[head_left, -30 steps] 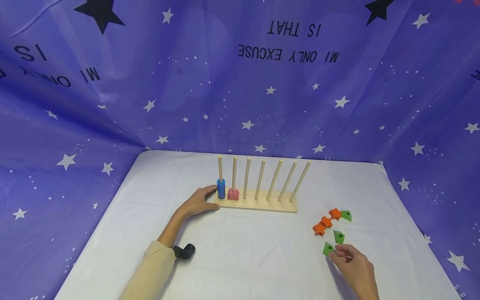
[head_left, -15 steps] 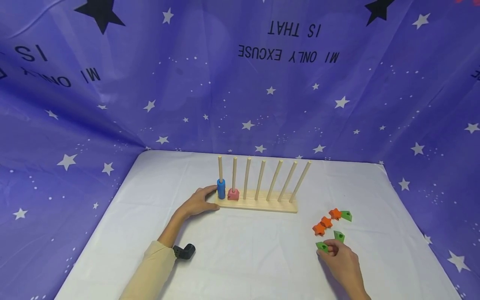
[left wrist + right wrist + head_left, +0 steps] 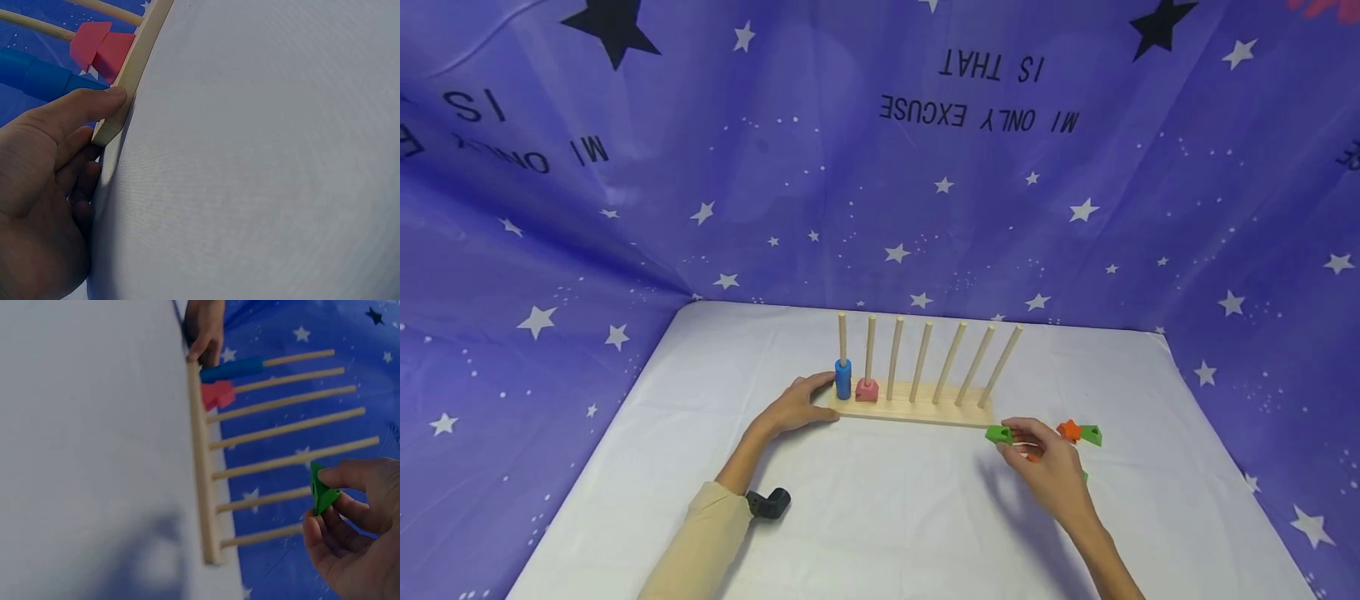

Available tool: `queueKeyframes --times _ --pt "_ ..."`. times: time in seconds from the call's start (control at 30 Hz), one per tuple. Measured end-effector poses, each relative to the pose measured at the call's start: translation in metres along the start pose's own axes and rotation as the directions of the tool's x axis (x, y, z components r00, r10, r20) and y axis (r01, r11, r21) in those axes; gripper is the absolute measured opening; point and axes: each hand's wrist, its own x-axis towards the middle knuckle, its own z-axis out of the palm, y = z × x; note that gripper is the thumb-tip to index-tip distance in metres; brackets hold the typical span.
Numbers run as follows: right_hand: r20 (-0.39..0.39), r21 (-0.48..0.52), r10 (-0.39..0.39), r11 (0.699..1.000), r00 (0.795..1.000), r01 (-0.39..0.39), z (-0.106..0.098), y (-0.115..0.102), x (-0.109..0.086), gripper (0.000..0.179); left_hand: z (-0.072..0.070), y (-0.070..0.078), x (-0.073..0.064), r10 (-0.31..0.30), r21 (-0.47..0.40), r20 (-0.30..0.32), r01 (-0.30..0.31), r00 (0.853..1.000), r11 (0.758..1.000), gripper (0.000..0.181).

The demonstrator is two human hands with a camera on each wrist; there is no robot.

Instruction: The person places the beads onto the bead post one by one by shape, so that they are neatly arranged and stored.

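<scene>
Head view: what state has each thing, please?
Right hand: pinching green block
Green block: held above table
Left hand: gripping rack
Rack: standing on table
Blue stack: on leftmost peg
Red piece: on second peg
Other five pegs: bare
Far orange star: lying on table
Far green block: lying on table
Nearer pieces: mostly hidden

Your head view is bright and sharp overall; a soft shadow (image 3: 1021, 518) lies on the table (image 3: 865, 517) beside your right fingers (image 3: 1032, 428). Your wrist views are dimmer, greyer; the right one shows slight blur.
</scene>
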Motion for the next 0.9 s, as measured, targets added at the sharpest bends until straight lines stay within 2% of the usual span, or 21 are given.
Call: queueKeyframes --times 0.13,0.27,0.5,0.67,0.9 --pt "0.017 0.105 -0.088 0.991 0.996 0.085 0.003 -0.026 0.022 0.031 0.000 0.000 0.000 0.004 0.010 0.000 -0.004 1.000 1.000 0.079" --pt "0.018 0.209 -0.181 0.962 0.983 0.174 0.006 -0.053 0.047 0.031 0.000 0.000 0.000 0.001 0.011 0.002 -0.001 1.000 1.000 0.079" --pt "0.019 0.272 -0.289 0.923 0.957 0.274 0.019 -0.096 0.091 0.034 -0.001 0.001 0.000 0.002 0.015 0.005 -0.002 1.000 1.000 0.079" --pt "0.044 0.274 -0.310 0.918 0.950 0.287 0.035 -0.117 0.114 0.035 0.000 0.001 0.000 0.011 0.032 0.006 -0.012 1.000 0.999 0.078" --pt "0.088 0.228 -0.266 0.943 0.960 0.241 0.058 -0.127 0.133 0.033 -0.001 0.002 -0.001 0.008 0.027 0.002 -0.008 1.000 1.000 0.078"
